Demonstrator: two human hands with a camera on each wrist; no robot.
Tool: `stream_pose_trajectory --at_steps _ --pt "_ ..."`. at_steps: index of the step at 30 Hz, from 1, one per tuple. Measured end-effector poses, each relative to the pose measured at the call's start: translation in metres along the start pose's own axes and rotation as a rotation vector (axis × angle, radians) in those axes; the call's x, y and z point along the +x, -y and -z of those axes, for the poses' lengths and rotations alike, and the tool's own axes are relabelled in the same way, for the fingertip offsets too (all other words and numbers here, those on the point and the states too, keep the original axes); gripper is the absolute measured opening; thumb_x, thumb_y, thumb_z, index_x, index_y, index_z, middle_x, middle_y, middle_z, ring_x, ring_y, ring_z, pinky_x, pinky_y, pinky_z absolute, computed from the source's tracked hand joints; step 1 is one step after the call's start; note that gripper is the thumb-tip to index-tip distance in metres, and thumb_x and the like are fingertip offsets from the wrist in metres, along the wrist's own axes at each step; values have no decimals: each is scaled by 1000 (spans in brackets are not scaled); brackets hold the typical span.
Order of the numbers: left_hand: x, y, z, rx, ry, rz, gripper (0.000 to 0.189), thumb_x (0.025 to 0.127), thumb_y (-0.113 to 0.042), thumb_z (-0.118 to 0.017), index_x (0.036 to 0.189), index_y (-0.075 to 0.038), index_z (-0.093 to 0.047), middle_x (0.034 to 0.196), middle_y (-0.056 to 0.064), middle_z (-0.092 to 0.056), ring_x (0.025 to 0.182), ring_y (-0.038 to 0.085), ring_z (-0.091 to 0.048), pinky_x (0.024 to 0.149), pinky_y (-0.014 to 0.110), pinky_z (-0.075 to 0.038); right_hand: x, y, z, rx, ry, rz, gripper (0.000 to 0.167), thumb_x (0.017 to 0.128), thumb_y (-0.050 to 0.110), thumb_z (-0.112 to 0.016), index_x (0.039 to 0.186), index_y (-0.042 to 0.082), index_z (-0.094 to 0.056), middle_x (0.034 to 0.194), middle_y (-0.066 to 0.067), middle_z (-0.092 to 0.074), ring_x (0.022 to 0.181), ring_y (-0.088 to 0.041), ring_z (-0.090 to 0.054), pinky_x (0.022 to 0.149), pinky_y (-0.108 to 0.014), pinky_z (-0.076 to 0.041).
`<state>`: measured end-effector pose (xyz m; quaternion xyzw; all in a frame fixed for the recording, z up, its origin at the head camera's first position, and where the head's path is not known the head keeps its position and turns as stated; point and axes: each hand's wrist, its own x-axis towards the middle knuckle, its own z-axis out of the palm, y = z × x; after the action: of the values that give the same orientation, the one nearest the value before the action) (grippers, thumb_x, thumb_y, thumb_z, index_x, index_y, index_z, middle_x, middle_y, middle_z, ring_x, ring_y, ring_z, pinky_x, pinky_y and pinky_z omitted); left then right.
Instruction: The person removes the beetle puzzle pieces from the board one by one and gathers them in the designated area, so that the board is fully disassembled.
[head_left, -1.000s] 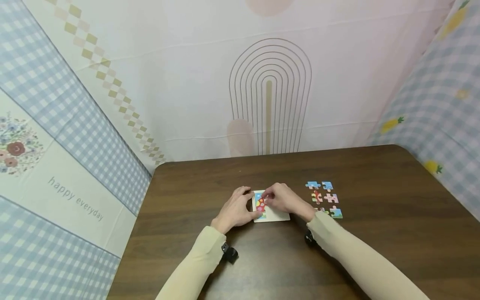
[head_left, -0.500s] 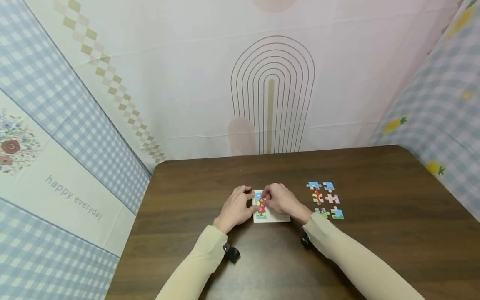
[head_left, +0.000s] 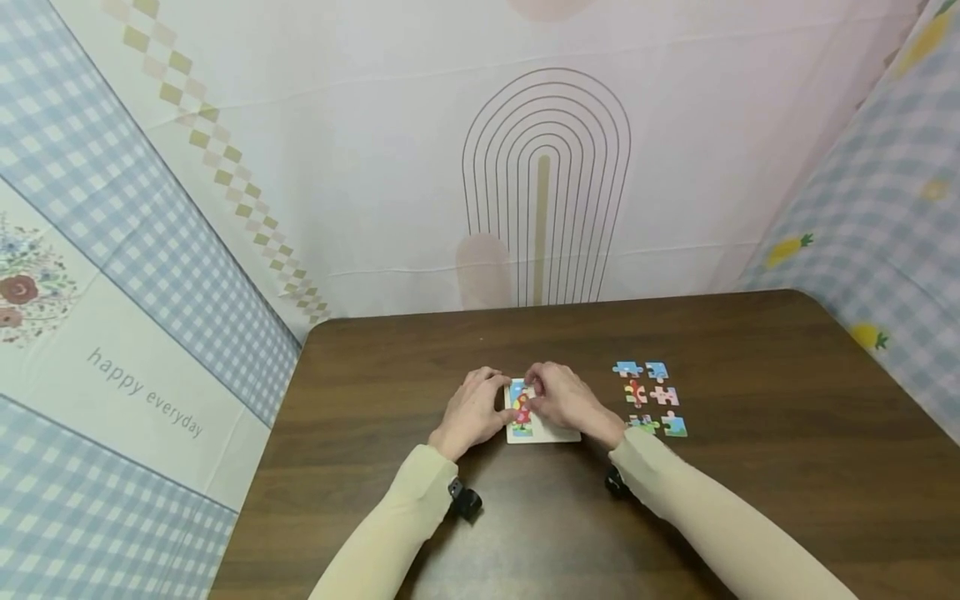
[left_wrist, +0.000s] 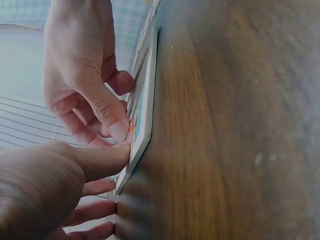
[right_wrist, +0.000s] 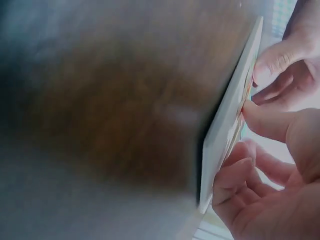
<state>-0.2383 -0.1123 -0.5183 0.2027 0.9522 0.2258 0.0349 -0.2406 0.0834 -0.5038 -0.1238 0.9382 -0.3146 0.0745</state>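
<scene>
A small white-framed puzzle board (head_left: 558, 436) lies flat on the table, with picture pieces (head_left: 522, 427) of red, yellow, blue and green set along its left part. The left hand (head_left: 471, 414) rests at the board's left edge, its straight thumb (left_wrist: 107, 159) pressing on the face and its other fingers spread beside the rim. Over the middle of the board, the right hand (head_left: 564, 398) has curled fingers, with thumb (right_wrist: 267, 119) and index finger at a reddish puzzle piece. Most of that piece is hidden by the fingers; some curled fingers touch the board near its edge.
Several loose jigsaw pieces (head_left: 664, 395) lie in two columns right of the board, the nearest ones close to the right sleeve. Below them all is a dark brown wooden table (head_left: 375, 367). A patterned cloth (head_left: 390, 208) hangs behind its back edge.
The right index finger has shifted slightly toward the board's back edge, and the gap between it and the thumb looks wider. The left hand stays at the left edge; the view shifted slightly.
</scene>
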Motion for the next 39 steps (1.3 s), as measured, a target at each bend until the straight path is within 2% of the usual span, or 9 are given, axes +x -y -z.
stream_pose_trajectory --at_steps 3,5,10,14,20,27,31,34,39 --pt "4 10 -10 -3 -17 2 54 96 -33 -85 142 -10 -68 144 8 -65 146 32 -55 110 53 -56 1 -4 2 -15 -29 30 33 92 4 -82 125 1 -76 98 -8 -70 85 -17 -60 73 -30 -50" --pt "5 14 -15 -13 -24 11 55 95 -34 -86 142 -13 -68 142 7 -65 147 31 -54 109 53 -56 3 -7 2 -27 -48 67 30 92 2 -81 121 0 -79 99 -10 -73 87 -17 -64 76 -31 -53" --pt "-1 0 -2 -41 -11 52 52 94 -28 -86 140 -11 -68 139 9 -66 146 33 -54 106 58 -57 6 -12 3 -40 -85 171 18 92 2 -83 110 -1 -82 98 -12 -77 86 -18 -68 78 -33 -58" --pt "-5 -12 6 -20 -20 67 40 99 -26 -80 135 -12 -72 137 10 -67 143 34 -57 108 56 -56 9 -13 4 -55 -100 229 7 92 0 -83 99 1 -83 93 -10 -77 81 -15 -68 76 -32 -58" --pt "-5 -16 6 2 -47 77 31 100 -25 -80 128 -12 -75 135 10 -69 139 34 -58 112 53 -53 13 -9 6 -76 -20 223 6 96 -2 -78 96 2 -82 95 -12 -79 81 -15 -67 77 -34 -59" --pt "-8 -10 10 -81 -15 60 37 95 -24 -84 129 -11 -75 139 10 -67 142 33 -56 112 53 -53 18 -3 6 -117 68 246 8 98 -3 -73 101 -2 -80 98 -15 -79 81 -17 -69 76 -34 -63" --pt "-4 -2 4 -77 -32 33 41 92 -27 -87 129 -13 -75 139 7 -68 140 30 -58 109 50 -56 32 -24 -8 -177 60 324 6 96 -1 -69 99 -1 -74 95 -14 -73 78 -17 -64 69 -31 -59" --pt "-1 3 -1 -69 -53 30 42 90 -29 -89 128 -14 -76 135 3 -69 138 28 -59 106 49 -57 39 -33 -17 -256 53 332 6 96 1 -69 102 1 -70 98 -14 -69 79 -19 -62 69 -31 -58" --pt "-3 -6 9 -74 -22 65 45 92 -29 -89 132 -13 -75 137 4 -68 141 29 -58 108 52 -56 37 -43 -25 -423 -39 438 8 100 5 -70 107 1 -70 101 -12 -68 83 -18 -63 74 -33 -61"
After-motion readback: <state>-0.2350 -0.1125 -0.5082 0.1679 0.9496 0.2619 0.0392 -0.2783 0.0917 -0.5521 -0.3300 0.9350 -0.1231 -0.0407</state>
